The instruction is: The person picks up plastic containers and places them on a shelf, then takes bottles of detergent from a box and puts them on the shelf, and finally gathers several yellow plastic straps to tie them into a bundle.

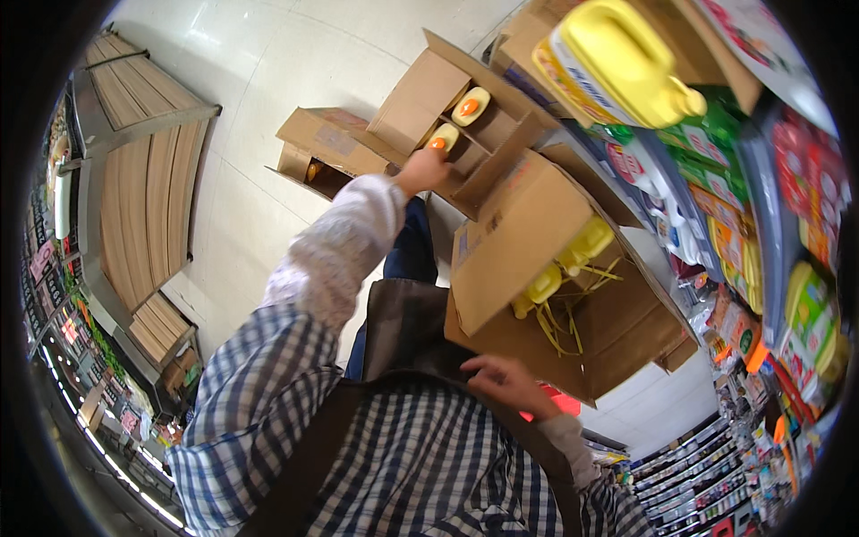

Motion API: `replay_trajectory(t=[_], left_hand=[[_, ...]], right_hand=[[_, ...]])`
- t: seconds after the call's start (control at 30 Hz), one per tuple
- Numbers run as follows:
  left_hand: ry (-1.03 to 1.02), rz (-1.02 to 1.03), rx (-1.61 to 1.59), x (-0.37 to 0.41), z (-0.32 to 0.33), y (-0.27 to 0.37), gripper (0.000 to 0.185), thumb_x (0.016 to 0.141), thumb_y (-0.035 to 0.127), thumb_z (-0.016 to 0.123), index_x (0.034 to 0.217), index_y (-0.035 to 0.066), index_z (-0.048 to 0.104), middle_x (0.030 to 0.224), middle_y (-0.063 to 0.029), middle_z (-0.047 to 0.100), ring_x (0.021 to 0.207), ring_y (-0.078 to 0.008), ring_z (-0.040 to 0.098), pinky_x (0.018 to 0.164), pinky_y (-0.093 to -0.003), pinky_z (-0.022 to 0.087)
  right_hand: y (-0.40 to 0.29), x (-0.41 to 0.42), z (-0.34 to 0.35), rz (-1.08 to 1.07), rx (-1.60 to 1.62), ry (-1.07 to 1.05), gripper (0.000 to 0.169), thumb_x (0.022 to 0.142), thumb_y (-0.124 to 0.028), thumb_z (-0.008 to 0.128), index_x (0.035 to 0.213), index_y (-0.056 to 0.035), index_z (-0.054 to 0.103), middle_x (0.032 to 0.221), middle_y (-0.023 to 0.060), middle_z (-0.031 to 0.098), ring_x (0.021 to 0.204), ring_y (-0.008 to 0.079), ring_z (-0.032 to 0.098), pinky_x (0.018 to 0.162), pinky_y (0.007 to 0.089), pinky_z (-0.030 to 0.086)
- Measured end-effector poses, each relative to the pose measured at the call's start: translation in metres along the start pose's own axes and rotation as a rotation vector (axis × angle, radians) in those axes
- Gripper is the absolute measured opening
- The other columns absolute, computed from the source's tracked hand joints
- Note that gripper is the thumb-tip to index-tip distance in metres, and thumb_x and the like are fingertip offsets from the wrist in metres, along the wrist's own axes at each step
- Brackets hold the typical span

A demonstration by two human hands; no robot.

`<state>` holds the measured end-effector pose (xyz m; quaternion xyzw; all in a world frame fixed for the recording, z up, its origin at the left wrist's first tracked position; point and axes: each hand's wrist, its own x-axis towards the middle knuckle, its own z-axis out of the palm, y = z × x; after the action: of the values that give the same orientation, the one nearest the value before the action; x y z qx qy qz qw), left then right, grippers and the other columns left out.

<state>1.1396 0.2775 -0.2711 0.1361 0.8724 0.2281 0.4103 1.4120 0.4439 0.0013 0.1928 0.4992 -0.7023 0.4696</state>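
My left hand [426, 170] reaches down into an open cardboard carton with dividers [493, 131]. It is at a pale yellow bottle with an orange cap [437, 142]; its fingertips are hidden, so I cannot tell whether they grip it. A second such bottle [470, 107] stands in the compartment behind. My right hand [503, 384] hangs in front of my dark apron [409, 329], fingers loosely apart, holding nothing. Beside it is a larger open carton [517, 235] with yellow plastic jugs [584, 245] and loose yellow strapping [567, 329] inside.
A smaller open carton [335, 151] lies on the tiled floor [268, 80] at the left. Shelves of packaged goods [738, 201] line the right, with a large yellow jug [617, 64] high up. A slatted wooden display stand [151, 215] is on the left.
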Motion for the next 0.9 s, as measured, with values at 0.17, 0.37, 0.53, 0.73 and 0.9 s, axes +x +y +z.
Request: replay_trajectory(t=[0.17, 0.37, 0.53, 0.73, 0.9], left_hand=[[0.094, -0.369, 0.062, 0.102, 0.082, -0.040, 0.043, 0.075, 0.026, 0.060, 0.114, 0.007, 0.054, 0.104, -0.0234, 0.058, 0.098, -0.0349, 0.057, 0.086, -0.0405, 0.045], [0.055, -0.540, -0.023, 0.162, 0.121, -0.095, 0.039, 0.077, 0.024, 0.056, 0.113, 0.010, 0.053, 0.106, -0.0201, 0.059, 0.097, -0.0344, 0.058, 0.086, -0.0408, 0.045], [-0.023, -0.291, -0.165, 0.146, 0.099, -0.106, 0.028, 0.077, 0.025, 0.060, 0.103, 0.015, 0.059, 0.093, -0.0176, 0.064, 0.088, -0.0334, 0.062, 0.076, -0.0403, 0.048], [0.045, -0.048, -0.169, 0.048, 0.010, -0.041, 0.028, 0.071, 0.021, 0.066, 0.094, 0.007, 0.060, 0.081, -0.0195, 0.063, 0.078, -0.0345, 0.063, 0.070, -0.0409, 0.049], [0.097, 0.281, 0.051, -0.089, -0.101, 0.074, 0.023, 0.072, 0.019, 0.065, 0.092, 0.009, 0.061, 0.079, -0.0201, 0.062, 0.076, -0.0371, 0.060, 0.066, -0.0440, 0.048]], right_hand=[[0.039, 0.042, 0.034, 0.183, 0.143, 0.099, 0.029, 0.086, -0.018, 0.060, 0.113, -0.0104, 0.057, 0.078, 0.0030, 0.062, 0.073, 0.0098, 0.058, 0.069, 0.0243, 0.045], [0.033, 0.060, 0.037, 0.442, 0.228, 0.200, 0.027, 0.088, -0.008, 0.053, 0.115, -0.0102, 0.058, 0.104, 0.0091, 0.063, 0.099, 0.0165, 0.058, 0.084, 0.0286, 0.044], [0.012, 0.059, 0.036, 0.283, 0.251, 0.233, 0.028, 0.087, -0.008, 0.054, 0.115, -0.0080, 0.057, 0.104, 0.0091, 0.063, 0.098, 0.0180, 0.058, 0.083, 0.0289, 0.045], [-0.009, 0.034, 0.031, 0.088, 0.026, 0.229, 0.028, 0.086, -0.012, 0.058, 0.113, -0.0054, 0.057, 0.090, 0.0079, 0.064, 0.077, 0.0154, 0.061, 0.070, 0.0270, 0.048], [-0.028, 0.023, 0.010, -0.225, 0.113, 0.583, 0.045, 0.082, -0.016, 0.064, 0.122, -0.0035, 0.048, 0.092, 0.0090, 0.063, 0.071, 0.0137, 0.061, 0.067, 0.0267, 0.049]])
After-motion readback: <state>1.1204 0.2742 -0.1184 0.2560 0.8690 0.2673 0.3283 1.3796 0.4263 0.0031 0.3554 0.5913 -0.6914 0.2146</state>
